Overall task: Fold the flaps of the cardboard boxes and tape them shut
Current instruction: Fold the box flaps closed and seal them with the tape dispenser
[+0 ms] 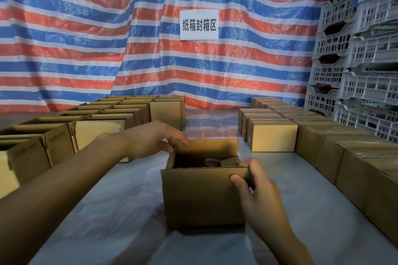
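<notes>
An open brown cardboard box (200, 196) stands in the middle of the grey table, its flaps upright and something dark inside. My left hand (155, 140) reaches in from the left and pinches the top of the far left flap between thumb and fingers. My right hand (256, 189) grips the near right corner of the box, thumb on the front flap and fingers curled over its edge.
Several open boxes (103, 122) stand in rows at the left. Closed boxes (273, 137) line the right side and run toward me. Grey plastic crates (355, 54) are stacked at the far right. A striped tarp with a paper sign (199, 24) hangs behind.
</notes>
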